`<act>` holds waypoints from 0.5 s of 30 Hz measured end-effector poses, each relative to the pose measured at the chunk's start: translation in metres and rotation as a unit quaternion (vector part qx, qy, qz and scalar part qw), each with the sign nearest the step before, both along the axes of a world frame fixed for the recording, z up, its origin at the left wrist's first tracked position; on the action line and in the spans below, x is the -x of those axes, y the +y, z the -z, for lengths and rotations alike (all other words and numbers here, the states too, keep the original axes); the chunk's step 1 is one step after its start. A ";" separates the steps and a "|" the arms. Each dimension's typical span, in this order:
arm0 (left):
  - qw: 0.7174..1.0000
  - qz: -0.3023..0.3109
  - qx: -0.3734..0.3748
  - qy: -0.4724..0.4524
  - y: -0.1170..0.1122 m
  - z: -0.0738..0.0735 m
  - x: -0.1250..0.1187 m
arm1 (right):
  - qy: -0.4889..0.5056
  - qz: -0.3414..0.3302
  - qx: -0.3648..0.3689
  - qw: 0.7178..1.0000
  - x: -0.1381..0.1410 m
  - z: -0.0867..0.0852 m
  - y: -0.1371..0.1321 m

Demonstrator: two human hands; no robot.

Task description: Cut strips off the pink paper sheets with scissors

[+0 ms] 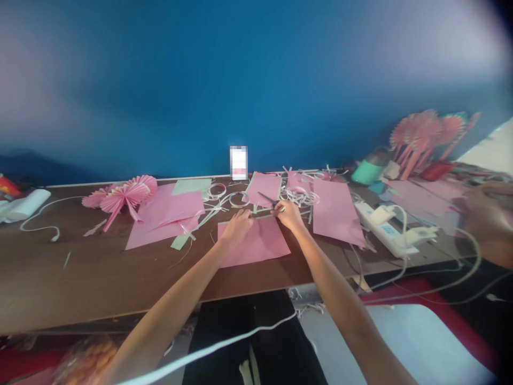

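Note:
A pink paper sheet [264,246] lies in front of me at the table's near edge. Across its far edge runs a thin pale strip [262,217], stretched between my two hands. My left hand [239,224] rests on the sheet's far left part, its fingers closed at the strip's left end. In my right hand [287,214] is a pair of scissors [267,198], the dark blades pointing away to the left. My right fingertips are at the strip's other end. Just beyond lie another pink sheet [263,187] and a ring-shaped tape roll [239,199].
Pink pleated paper fans [128,195] and pink sheets [168,211] lie left. White strip scraps [300,197] and a pink sheet [336,208] lie right, beside a power strip [387,230] with cables. A phone-like screen [239,162] stands behind. At far right is another person [491,224].

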State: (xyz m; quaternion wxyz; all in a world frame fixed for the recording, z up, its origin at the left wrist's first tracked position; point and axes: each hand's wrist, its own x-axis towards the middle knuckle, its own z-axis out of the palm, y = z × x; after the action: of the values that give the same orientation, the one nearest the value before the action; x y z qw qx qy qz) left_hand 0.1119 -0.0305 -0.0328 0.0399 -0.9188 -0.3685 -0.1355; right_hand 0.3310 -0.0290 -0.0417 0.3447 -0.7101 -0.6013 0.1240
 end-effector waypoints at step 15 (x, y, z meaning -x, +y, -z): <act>0.999 -0.003 -0.027 0.037 -0.014 -0.006 -0.009 | -0.119 -0.008 0.013 0.993 0.008 -0.002 -0.008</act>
State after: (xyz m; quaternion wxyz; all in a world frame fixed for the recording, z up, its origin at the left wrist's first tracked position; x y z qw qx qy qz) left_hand 0.1207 -0.0443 -0.0272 0.0787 -0.9207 -0.3658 -0.1107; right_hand 0.3233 -0.0369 -0.0397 0.2605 -0.7195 -0.6419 0.0490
